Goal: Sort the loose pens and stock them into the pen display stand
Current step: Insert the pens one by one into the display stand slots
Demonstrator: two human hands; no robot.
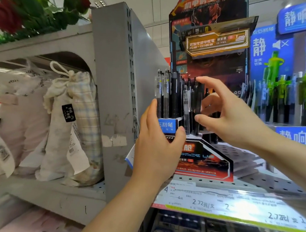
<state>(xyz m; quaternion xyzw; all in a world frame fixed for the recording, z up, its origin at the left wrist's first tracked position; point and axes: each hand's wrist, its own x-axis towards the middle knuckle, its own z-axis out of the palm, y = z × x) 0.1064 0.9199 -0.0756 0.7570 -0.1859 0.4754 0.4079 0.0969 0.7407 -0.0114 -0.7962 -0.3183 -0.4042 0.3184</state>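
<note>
The black-and-red pen display stand sits on the perforated shelf, its tall header card rising behind. Several black and clear pens stand upright in its left rows; the tiers to the right show bare holes. My left hand grips a small blue-and-white pen box at the stand's left front, with clear-barrelled pens sticking up from it. My right hand hovers at the upright black pens with fingers spread, thumb and index tips close to them; nothing is visibly held in it.
A grey shelf end panel stands just left of the stand, with cloth drawstring bags beyond it. A blue display of green-and-black pens is on the right. A price label strip runs along the shelf front. Artificial roses sit top left.
</note>
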